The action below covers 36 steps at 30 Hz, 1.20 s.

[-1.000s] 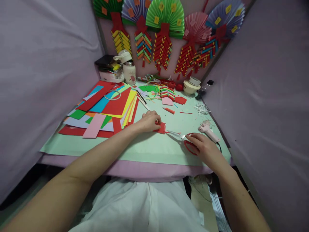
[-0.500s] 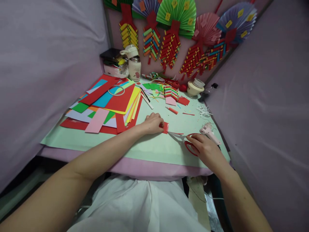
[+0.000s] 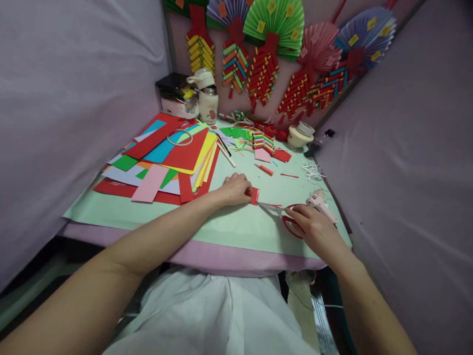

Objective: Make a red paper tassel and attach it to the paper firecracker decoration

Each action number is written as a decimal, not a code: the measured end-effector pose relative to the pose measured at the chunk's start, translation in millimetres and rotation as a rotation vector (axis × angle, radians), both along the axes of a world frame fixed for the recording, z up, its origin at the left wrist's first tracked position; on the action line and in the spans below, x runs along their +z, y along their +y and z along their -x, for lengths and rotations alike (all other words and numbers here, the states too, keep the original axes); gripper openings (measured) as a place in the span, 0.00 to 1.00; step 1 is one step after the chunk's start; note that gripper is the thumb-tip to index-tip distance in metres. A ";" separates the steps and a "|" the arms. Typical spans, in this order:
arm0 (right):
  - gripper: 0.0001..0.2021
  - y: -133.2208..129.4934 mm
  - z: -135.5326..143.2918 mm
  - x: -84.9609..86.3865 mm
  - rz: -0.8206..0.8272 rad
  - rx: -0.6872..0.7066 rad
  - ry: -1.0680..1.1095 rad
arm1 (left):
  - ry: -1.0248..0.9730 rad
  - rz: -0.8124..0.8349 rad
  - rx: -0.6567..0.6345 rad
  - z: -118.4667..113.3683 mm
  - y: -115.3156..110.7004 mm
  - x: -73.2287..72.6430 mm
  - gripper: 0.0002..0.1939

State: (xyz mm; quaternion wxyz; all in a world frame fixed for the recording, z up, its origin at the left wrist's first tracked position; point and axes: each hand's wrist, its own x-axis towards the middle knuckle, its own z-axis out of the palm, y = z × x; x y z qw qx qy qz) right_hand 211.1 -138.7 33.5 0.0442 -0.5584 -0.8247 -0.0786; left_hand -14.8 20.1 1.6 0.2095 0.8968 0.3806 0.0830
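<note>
My left hand (image 3: 237, 189) is closed on a small piece of red paper (image 3: 254, 195), held just above or on the pale green tabletop. The paper's left part is hidden under my fingers. In my right hand (image 3: 314, 224) are red-handled scissors (image 3: 291, 228), their blades pointing left, with the tips at the right edge of the red paper. A thin red strip (image 3: 275, 205) lies beside the blades. Beyond my hands are a red glue-stick-shaped tube (image 3: 264, 169) and another thin red strip (image 3: 289, 175).
Coloured paper sheets (image 3: 192, 162) are piled on the left, a silver ring (image 3: 180, 137) on top. A glue gun (image 3: 320, 204) lies near my right hand. Paper firecrackers (image 3: 263, 143), a bottle (image 3: 208, 103) and a bowl (image 3: 300, 136) stand toward the back. Paper fans (image 3: 275, 24) hang behind.
The whole view has shifted very slightly. My hands, the red paper and the scissors keep nearly the same places.
</note>
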 end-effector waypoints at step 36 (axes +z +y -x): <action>0.15 -4.9 4.1 8.6 -0.043 -0.076 -0.031 | -0.021 -0.037 -0.014 1.3 0.2 -4.1 0.11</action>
